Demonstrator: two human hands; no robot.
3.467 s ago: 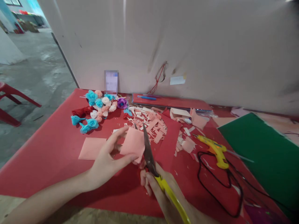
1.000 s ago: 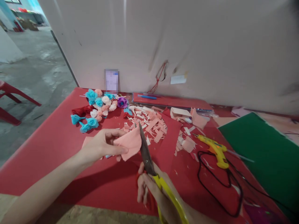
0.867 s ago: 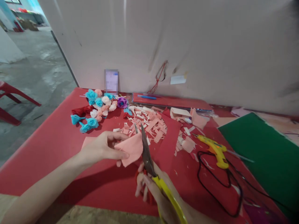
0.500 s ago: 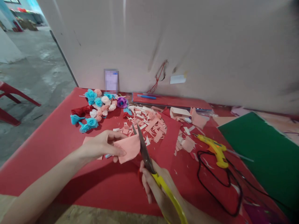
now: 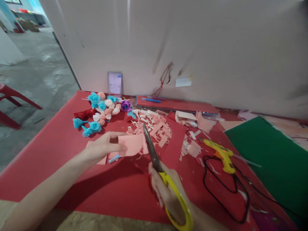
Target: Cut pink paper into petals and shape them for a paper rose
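Observation:
My left hand (image 5: 103, 147) pinches a folded pink paper piece (image 5: 131, 145) low over the red table (image 5: 53, 147). Its right edge is cut into a curve. My right hand (image 5: 168, 192) grips yellow-handled scissors (image 5: 163, 179); the dark blades are closed and point up and away, just right of the paper. A flat pink paper square (image 5: 99, 158) lies partly hidden under my left hand, with a small light-blue stick (image 5: 113, 158) beside it.
A heap of pink paper scraps (image 5: 154, 126) lies beyond the scissors. Paper roses in blue, pink, white and purple (image 5: 103, 109) sit at the back left. A yellow glue gun (image 5: 220, 154) with black cord (image 5: 223, 189) lies right, beside a green sheet (image 5: 271, 157). A wall stands behind.
The scissors have come off the pink paper and their blades have closed. My left hand has lowered the paper toward the table, its edge now rounded; my right hand drew back toward me.

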